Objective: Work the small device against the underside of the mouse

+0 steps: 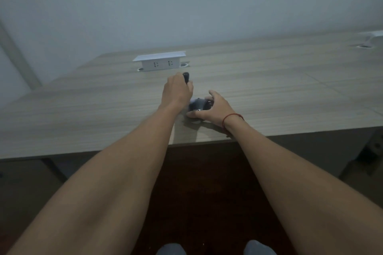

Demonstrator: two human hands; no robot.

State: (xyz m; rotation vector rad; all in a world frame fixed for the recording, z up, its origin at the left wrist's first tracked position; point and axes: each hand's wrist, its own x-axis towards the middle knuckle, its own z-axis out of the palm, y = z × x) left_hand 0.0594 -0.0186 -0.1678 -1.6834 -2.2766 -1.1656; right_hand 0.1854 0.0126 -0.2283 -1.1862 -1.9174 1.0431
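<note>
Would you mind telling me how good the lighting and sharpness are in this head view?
Head view: dim, flat, bluish light; soft shadows fall on the wooden desk below the right hand; the dark object gripped by the left hand is blurred; wide-angle bending bows the desk edges; no glare.

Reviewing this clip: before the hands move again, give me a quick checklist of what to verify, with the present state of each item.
1. Left hand has a firm hold on the small dark object: ok, fingers curl round it, its top shows above the hand.
2. Right hand has hold of the dark pouch: ok, thumb and fingers wrap its sides.
3. Pouch is supported by the table: ok, it sits on the surface, back from the near edge.
4. What the small dark object is: cannot tell, mostly hidden and blurred.
5. Socket box is apart from both hands: ok, it stands beyond them.
6. Pouch is open: cannot tell.
</note>
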